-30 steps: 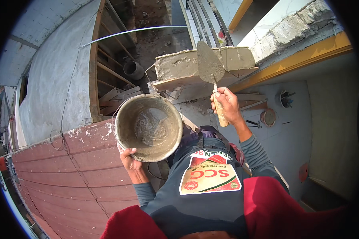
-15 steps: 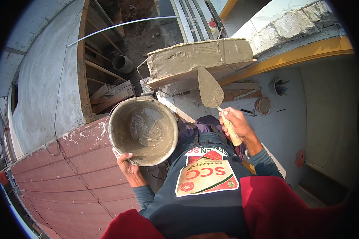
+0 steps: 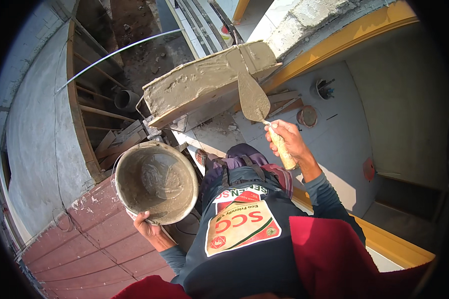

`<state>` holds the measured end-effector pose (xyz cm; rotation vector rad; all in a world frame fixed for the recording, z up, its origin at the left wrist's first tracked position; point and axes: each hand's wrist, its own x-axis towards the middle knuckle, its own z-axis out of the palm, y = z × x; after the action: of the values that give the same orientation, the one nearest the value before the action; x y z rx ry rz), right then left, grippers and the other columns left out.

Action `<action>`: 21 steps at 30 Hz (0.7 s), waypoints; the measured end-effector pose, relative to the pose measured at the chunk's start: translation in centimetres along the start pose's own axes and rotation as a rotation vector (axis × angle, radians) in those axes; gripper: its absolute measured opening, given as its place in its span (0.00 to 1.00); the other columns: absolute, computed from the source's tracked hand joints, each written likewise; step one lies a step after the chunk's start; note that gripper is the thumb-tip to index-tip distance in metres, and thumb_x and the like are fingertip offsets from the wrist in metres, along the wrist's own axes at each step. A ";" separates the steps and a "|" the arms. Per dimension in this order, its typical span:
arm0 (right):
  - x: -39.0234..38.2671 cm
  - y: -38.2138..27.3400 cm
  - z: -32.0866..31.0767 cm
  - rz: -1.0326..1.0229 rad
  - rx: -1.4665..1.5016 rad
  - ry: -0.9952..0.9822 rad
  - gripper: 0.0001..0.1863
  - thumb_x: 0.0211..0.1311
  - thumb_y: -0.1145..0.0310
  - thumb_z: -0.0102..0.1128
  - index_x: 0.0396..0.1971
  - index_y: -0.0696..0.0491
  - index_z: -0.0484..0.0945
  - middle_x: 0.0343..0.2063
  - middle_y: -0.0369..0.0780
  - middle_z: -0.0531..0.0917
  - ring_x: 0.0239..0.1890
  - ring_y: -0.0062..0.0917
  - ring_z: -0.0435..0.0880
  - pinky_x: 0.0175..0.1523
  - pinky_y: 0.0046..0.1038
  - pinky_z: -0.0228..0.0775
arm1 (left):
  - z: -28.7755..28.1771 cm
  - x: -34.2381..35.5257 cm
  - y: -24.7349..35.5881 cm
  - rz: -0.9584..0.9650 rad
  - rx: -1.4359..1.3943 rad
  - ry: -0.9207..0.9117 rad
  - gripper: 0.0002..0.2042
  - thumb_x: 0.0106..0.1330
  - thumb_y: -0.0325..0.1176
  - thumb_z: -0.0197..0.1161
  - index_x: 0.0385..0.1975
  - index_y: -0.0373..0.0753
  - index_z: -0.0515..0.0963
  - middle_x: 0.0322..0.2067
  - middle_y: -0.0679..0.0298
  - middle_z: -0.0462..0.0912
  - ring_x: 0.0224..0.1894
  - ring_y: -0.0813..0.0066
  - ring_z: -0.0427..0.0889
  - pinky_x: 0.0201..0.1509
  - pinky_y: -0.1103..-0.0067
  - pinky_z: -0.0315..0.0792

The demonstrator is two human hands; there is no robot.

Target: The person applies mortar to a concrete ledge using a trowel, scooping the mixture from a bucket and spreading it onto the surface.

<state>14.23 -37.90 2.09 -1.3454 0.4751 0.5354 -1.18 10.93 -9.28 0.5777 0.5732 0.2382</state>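
My left hand (image 3: 149,227) grips the lower rim of a round bucket (image 3: 190,180), tilted so its inside shows. Wet grey mortar (image 3: 162,179) coats the bottom and walls of that bucket. In my right hand (image 3: 288,143) is a pointed trowel (image 3: 252,94), held by its wooden handle with the blade pointing up and away. Mortar smears the blade, whose tip overlaps the near edge of a long block of wet mortar (image 3: 194,77) in view; whether they touch I cannot tell. A wooden board (image 3: 204,99) runs along the near side of that mortar.
A rough masonry wall top (image 3: 304,22) and a yellow beam (image 3: 334,45) extend to the right. Below stand a container with tools (image 3: 322,89) and a round tub (image 3: 307,116). Maroon roofing (image 3: 97,224) spreads at left. A thin white pipe (image 3: 119,52) crosses the far left.
The view has shifted, so the mortar block and surroundings sit further left. Both hands keep their hold on the bucket and the trowel.
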 end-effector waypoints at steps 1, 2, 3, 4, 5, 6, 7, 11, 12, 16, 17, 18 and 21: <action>-0.3 -0.1 -0.2 -0.019 0.034 0.012 0.15 0.75 0.57 0.53 0.45 0.56 0.75 0.28 0.37 0.79 0.20 0.18 0.77 0.21 0.21 0.70 | 0.3 -0.1 0.0 -0.007 0.001 -0.004 0.35 0.45 0.10 0.52 0.61 0.28 0.69 0.55 0.47 0.79 0.59 0.50 0.79 0.69 0.57 0.71; -0.5 -0.2 -0.3 -0.019 0.035 0.018 0.15 0.75 0.57 0.53 0.45 0.56 0.75 0.28 0.37 0.79 0.20 0.18 0.77 0.21 0.21 0.70 | 0.6 -0.3 0.1 -0.006 0.000 -0.002 0.35 0.45 0.11 0.52 0.61 0.28 0.69 0.55 0.47 0.79 0.59 0.50 0.79 0.69 0.57 0.71; -0.6 -0.4 -0.4 -0.044 0.057 0.072 0.15 0.75 0.58 0.53 0.45 0.57 0.75 0.28 0.37 0.78 0.20 0.18 0.77 0.20 0.21 0.71 | 0.8 -0.4 0.2 -0.003 0.000 -0.002 0.35 0.45 0.11 0.52 0.62 0.28 0.68 0.55 0.47 0.79 0.59 0.50 0.79 0.69 0.57 0.71; -0.6 -0.5 -0.6 -0.068 0.078 0.125 0.15 0.75 0.60 0.53 0.45 0.57 0.74 0.27 0.37 0.78 0.19 0.19 0.77 0.20 0.21 0.71 | 0.9 -0.5 0.3 -0.001 -0.001 -0.002 0.35 0.45 0.11 0.52 0.62 0.28 0.68 0.55 0.47 0.79 0.59 0.50 0.79 0.69 0.57 0.71; -0.3 -0.5 -1.0 -0.068 0.079 0.125 0.15 0.75 0.60 0.53 0.45 0.57 0.74 0.27 0.37 0.78 0.19 0.19 0.77 0.20 0.21 0.71 | 0.7 -0.5 0.3 0.017 0.019 0.001 0.35 0.45 0.11 0.52 0.62 0.28 0.68 0.56 0.47 0.79 0.59 0.50 0.79 0.69 0.57 0.71; 0.1 -0.6 -1.5 -0.087 0.067 0.181 0.15 0.75 0.58 0.53 0.45 0.57 0.74 0.28 0.37 0.79 0.20 0.19 0.77 0.20 0.21 0.72 | 0.6 -0.4 0.2 0.025 0.026 0.002 0.35 0.45 0.11 0.52 0.62 0.28 0.68 0.56 0.47 0.79 0.59 0.50 0.79 0.69 0.57 0.71; 0.4 -0.8 -1.7 -0.106 0.054 0.237 0.16 0.74 0.57 0.54 0.44 0.57 0.74 0.28 0.38 0.79 0.20 0.18 0.78 0.21 0.22 0.73 | 0.4 -0.3 0.2 0.033 0.035 0.004 0.35 0.45 0.11 0.52 0.62 0.28 0.68 0.56 0.47 0.79 0.59 0.50 0.79 0.69 0.57 0.71; 1.2 -1.6 -1.4 -0.116 -0.025 0.312 0.17 0.74 0.56 0.55 0.42 0.58 0.74 0.28 0.38 0.79 0.21 0.18 0.78 0.22 0.22 0.74 | 0.5 -0.2 0.3 0.016 0.019 0.011 0.36 0.45 0.11 0.52 0.63 0.28 0.67 0.56 0.47 0.79 0.59 0.51 0.79 0.69 0.58 0.70; 1.5 -1.9 -1.2 -0.114 -0.028 0.314 0.17 0.74 0.56 0.55 0.42 0.58 0.74 0.28 0.38 0.79 0.21 0.18 0.78 0.22 0.22 0.74 | 0.6 -0.3 0.3 0.003 0.009 0.002 0.35 0.45 0.11 0.52 0.62 0.28 0.68 0.56 0.47 0.79 0.59 0.51 0.79 0.69 0.58 0.70; 1.8 -3.0 -0.5 -0.105 -0.184 0.356 0.17 0.75 0.56 0.56 0.42 0.57 0.72 0.28 0.37 0.79 0.20 0.17 0.78 0.20 0.21 0.74 | 0.2 -0.4 0.1 -0.005 -0.009 0.061 0.35 0.46 0.11 0.52 0.62 0.27 0.68 0.56 0.47 0.79 0.59 0.50 0.79 0.69 0.58 0.70; 1.8 -3.1 -0.3 -0.101 -0.207 0.360 0.17 0.75 0.56 0.56 0.42 0.57 0.72 0.29 0.37 0.78 0.20 0.17 0.78 0.20 0.21 0.74 | 0.3 -0.3 0.1 0.005 -0.011 0.038 0.35 0.46 0.11 0.51 0.62 0.27 0.68 0.56 0.47 0.79 0.59 0.50 0.79 0.69 0.58 0.70; 1.7 -3.2 -0.2 -0.098 -0.215 0.358 0.17 0.75 0.56 0.56 0.42 0.57 0.72 0.29 0.37 0.78 0.20 0.17 0.78 0.20 0.21 0.74 | 0.4 -0.4 0.0 0.014 -0.015 0.018 0.34 0.46 0.11 0.51 0.62 0.27 0.68 0.55 0.47 0.79 0.59 0.50 0.79 0.69 0.58 0.70; 0.9 -3.3 0.5 -0.049 -0.180 0.274 0.18 0.74 0.55 0.57 0.42 0.57 0.72 0.29 0.37 0.79 0.20 0.17 0.78 0.20 0.20 0.74 | -0.1 -0.4 -0.2 0.016 -0.031 0.047 0.34 0.46 0.11 0.51 0.62 0.26 0.68 0.55 0.46 0.80 0.58 0.50 0.79 0.69 0.59 0.71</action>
<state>16.95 -37.77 4.17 -1.6094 0.6263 0.3606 -1.54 10.68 -9.23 0.5482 0.6094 0.2761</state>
